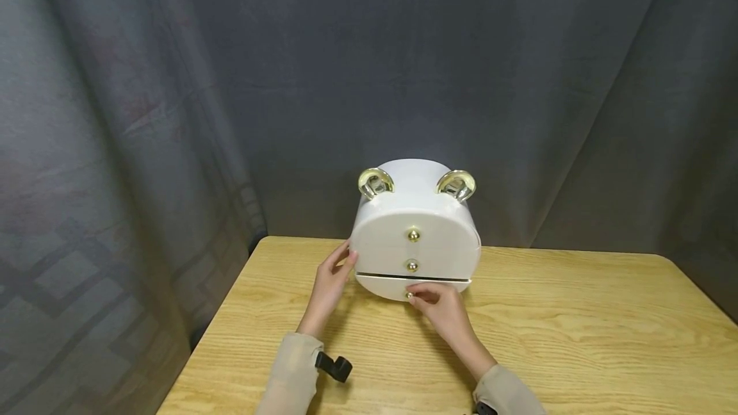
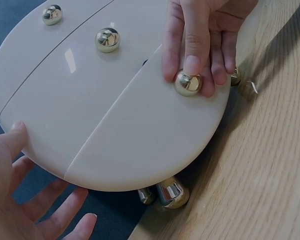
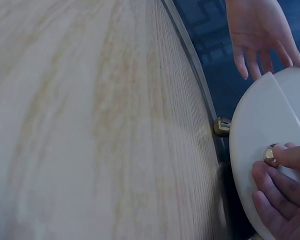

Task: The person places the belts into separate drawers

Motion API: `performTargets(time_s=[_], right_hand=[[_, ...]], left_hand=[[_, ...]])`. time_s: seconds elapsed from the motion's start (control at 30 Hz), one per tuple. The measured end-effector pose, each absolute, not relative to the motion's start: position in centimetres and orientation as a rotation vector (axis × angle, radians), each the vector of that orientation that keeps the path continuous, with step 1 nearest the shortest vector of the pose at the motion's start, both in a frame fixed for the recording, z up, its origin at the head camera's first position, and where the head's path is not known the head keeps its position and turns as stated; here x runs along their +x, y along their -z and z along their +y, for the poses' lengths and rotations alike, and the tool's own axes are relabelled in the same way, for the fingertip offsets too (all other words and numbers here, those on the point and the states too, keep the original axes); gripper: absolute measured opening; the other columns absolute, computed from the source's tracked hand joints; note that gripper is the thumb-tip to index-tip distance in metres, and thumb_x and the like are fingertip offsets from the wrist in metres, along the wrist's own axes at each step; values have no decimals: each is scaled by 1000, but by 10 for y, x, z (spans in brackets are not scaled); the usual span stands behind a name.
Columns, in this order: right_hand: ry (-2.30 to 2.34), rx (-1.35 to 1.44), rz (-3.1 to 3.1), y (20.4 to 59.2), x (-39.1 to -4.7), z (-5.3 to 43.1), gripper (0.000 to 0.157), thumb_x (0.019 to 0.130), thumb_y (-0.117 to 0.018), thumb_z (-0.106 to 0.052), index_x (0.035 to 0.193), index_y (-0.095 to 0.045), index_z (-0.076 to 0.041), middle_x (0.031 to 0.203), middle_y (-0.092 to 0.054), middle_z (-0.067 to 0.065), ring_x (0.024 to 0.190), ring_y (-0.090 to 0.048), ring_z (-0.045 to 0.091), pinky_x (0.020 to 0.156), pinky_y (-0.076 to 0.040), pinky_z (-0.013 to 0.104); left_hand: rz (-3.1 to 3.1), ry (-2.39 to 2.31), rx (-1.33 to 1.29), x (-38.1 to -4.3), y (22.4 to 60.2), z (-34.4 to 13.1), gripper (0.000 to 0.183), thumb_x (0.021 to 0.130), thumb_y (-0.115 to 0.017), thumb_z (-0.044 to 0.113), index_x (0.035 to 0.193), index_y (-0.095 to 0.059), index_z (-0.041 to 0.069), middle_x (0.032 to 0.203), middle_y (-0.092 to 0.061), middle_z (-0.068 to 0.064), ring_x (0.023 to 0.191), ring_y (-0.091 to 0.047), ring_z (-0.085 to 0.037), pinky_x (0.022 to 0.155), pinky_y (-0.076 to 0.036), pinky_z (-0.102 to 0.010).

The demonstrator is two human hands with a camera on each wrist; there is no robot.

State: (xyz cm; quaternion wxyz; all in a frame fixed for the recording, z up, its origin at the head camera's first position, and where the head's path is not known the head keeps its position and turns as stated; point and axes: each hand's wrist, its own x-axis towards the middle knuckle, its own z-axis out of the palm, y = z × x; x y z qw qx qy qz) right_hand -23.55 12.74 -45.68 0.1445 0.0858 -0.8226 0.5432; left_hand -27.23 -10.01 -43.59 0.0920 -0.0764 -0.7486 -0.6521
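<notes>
A rounded white drawer box (image 1: 412,221) stands on the table, with gold ear-shaped pieces on top and a gold knob on each of its three drawer fronts. My right hand (image 1: 442,310) pinches the lowest knob (image 2: 188,82) between thumb and fingers. Above the bottom drawer (image 2: 145,125) runs a thin dark gap, so it stands slightly pulled out. At the box's left side is my left hand (image 1: 333,280), its thumb touching the front's edge and its fingers extended along the side. Short gold feet (image 2: 173,192) show under the box.
The wooden table (image 1: 576,312) reaches out to both sides of the box. Behind it hangs a dark grey curtain (image 1: 323,82), and a patterned one (image 1: 104,210) hangs at the left. A black wrist mount (image 1: 334,367) sits on the left sleeve.
</notes>
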Motion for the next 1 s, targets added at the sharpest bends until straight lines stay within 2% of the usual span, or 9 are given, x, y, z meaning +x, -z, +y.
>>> performTargets(time_s=[0.23, 0.5, 0.7, 0.83, 1.0], right_hand=[[-1568, 250, -2365, 457, -238, 127, 18, 77, -79, 8, 88, -79, -5, 85, -75, 5, 74, -69, 14, 68, -54, 22], [-1555, 235, -2386, 456, -240, 126, 17, 77, -79, 7, 87, -80, -6, 85, -75, 5, 76, -69, 14, 67, -54, 21], [-1584, 235, -2382, 454, -241, 126, 16, 76, -79, 9, 86, -79, -4, 88, -75, 7, 74, -69, 13, 65, -54, 21], [-1603, 227, -2381, 454, -241, 126, 15, 76, -78, 10, 85, -79, -2, 87, -75, 8, 72, -68, 12, 63, -54, 20], [-1626, 271, -2375, 454, -240, 128, 16, 77, -77, 11, 89, -78, -1, 91, -75, 10, 79, -71, 18, 69, -55, 21]], left_hand=[[-2213, 1969, -223, -272, 434, -100, 53, 102, -56, 35, 149, -47, 12, 142, -51, -21, 116, -57, -35, 93, -48, -55], [-2240, 1939, -189, -272, 436, -101, 53, 101, -57, 40, 148, -49, 17, 141, -53, -16, 115, -58, -31, 91, -51, -46], [-2234, 1945, -197, -273, 436, -101, 53, 101, -56, 41, 148, -49, 18, 142, -52, -16, 116, -58, -32, 92, -50, -47], [-2238, 1943, -197, -273, 436, -101, 53, 101, -56, 41, 148, -49, 17, 141, -52, -16, 115, -58, -31, 90, -51, -44], [-2233, 1945, -209, -273, 437, -101, 53, 101, -56, 40, 148, -49, 16, 142, -52, -17, 116, -58, -32, 91, -50, -48]])
